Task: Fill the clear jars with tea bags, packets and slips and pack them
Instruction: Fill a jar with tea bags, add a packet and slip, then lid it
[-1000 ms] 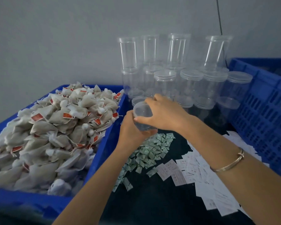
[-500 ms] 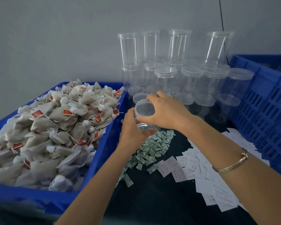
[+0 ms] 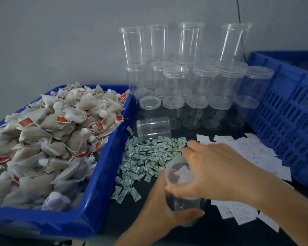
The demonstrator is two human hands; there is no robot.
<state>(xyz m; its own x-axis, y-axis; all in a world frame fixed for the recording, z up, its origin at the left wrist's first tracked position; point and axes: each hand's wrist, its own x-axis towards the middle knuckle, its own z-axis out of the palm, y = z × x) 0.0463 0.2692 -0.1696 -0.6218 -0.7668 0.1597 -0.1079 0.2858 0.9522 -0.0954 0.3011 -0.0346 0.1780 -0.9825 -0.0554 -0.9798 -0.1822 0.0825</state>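
Over the dark table (image 3: 213,234), L hand (image 3: 158,213) & R hand (image 3: 219,172) both grip one clear jar (image 3: 180,201).

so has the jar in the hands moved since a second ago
Yes. The held jar has come toward the person: from beside the stacked jars, beyond the green packets, to the pile's near right edge.

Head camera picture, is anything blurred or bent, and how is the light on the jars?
Head view: the right hand is motion-smeared at its fingertips, and the jar held with the left hand looks soft; the stacked jars behind are sharper, showing faint streaks, no hard glare; light is dim and even; the top right jar leans, perhaps lens bend.
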